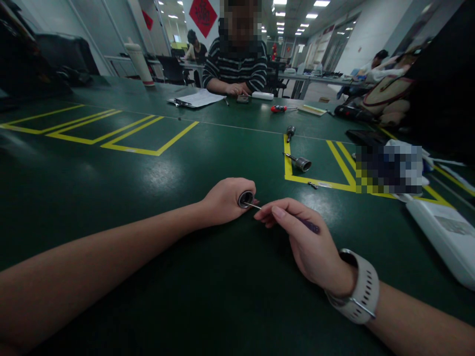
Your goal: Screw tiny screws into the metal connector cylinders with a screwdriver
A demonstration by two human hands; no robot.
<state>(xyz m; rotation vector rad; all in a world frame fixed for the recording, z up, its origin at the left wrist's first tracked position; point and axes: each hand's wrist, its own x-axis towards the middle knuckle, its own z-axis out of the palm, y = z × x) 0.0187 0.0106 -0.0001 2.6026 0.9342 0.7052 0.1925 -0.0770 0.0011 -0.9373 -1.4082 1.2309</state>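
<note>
My left hand [228, 200] is closed around a metal hole saw [245, 199], its round open mouth turned toward my right hand. Between the fingers and thumb of my right hand [300, 237] is a thin screwdriver [310, 226] with a dark purple handle. Its slim shaft points left, and the tip reaches into the mouth of the hole saw; what it touches inside is hidden. Beyond my hands, a second hole saw [302, 163] lies on its side, with another similar metal piece [290, 131] farther back. A small dark metal part [312, 185] lies near the yellow tape.
The green table [148, 277] carries yellow tape outlines [131, 150]. Across it sits a person in a striped top [237, 69], near a clipboard with paper [200, 98]. A red-and-black screwdriver [278, 109] lies beyond. At right is a white case [441, 237]; a tumbler [140, 64] stands far left.
</note>
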